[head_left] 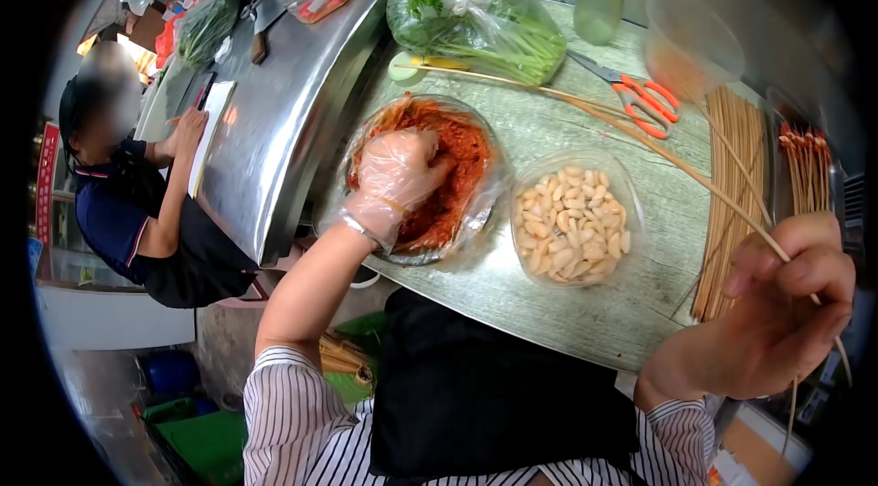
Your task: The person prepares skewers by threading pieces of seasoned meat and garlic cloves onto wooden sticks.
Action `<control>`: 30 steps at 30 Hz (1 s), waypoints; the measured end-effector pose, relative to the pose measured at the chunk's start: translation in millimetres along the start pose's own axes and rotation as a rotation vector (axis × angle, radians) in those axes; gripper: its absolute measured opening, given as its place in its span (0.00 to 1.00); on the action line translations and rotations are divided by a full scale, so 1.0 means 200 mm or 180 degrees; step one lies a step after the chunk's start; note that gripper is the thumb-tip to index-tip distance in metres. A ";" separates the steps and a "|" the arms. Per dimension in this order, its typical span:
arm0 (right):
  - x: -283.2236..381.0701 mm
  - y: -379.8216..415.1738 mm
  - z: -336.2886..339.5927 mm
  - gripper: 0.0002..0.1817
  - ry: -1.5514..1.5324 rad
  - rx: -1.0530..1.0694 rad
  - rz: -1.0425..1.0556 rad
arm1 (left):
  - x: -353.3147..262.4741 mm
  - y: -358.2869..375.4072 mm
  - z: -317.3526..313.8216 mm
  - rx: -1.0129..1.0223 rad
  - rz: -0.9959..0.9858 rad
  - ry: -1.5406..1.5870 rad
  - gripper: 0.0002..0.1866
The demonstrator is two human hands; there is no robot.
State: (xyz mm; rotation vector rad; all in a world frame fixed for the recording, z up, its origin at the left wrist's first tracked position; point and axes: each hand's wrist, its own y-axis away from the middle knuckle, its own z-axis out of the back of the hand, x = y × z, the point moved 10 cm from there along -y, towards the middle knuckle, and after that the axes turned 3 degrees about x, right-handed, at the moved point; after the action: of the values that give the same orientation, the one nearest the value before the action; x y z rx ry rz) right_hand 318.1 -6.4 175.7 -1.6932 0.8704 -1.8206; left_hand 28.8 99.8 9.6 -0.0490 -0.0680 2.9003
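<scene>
My left hand [398, 170], in a clear plastic glove, is down in a bowl lined with clear plastic [499, 198]. Its fingers are curled into a coarse red mixture [471, 152], and what they grip is hidden. At the right, my bare right hand [782, 312] is closed around long thin bamboo skewers [654, 145], which slant across the table toward the back left. Between my hands stands a clear tub of peeled garlic cloves [572, 225]. Beside my right hand lies a thick bundle of bamboo skewers [732, 184].
Behind the bowls are orange-handled scissors [645, 102], a bag of leafy greens [480, 24], a glass jar [600, 3] and a plastic tub [690, 38]. Red-tipped skewers [805, 166] stand far right. Another person [123, 202] sits left at a metal counter [283, 111].
</scene>
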 end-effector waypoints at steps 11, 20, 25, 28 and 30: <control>0.00 -0.01 0.02 0.22 0.0033 0.0111 0.0139 | 0.13 0.02 0.15 -0.0537 -0.0085 0.0340 0.10; -0.01 -0.02 0.00 0.22 0.0093 0.0282 0.0063 | 0.05 0.04 0.11 -0.0194 -0.0415 0.0970 0.08; -0.01 -0.02 0.00 0.22 0.0101 0.0294 0.0024 | -0.06 0.05 0.06 -0.0190 -0.0752 0.0144 0.08; -0.01 -0.02 -0.01 0.22 0.0077 0.0313 0.0053 | -0.08 0.03 0.03 -0.0288 -0.0883 -0.0140 0.08; -0.01 -0.02 0.00 0.22 0.0188 0.0186 0.0025 | -0.10 0.02 0.03 -0.0300 -0.0936 -0.0361 0.09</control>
State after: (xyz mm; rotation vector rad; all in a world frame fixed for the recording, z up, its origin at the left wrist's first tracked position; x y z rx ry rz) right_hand 318.5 -2.9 177.4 -1.6055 0.8386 -1.8808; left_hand 46.5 90.4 16.5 0.1010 -0.2131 2.6023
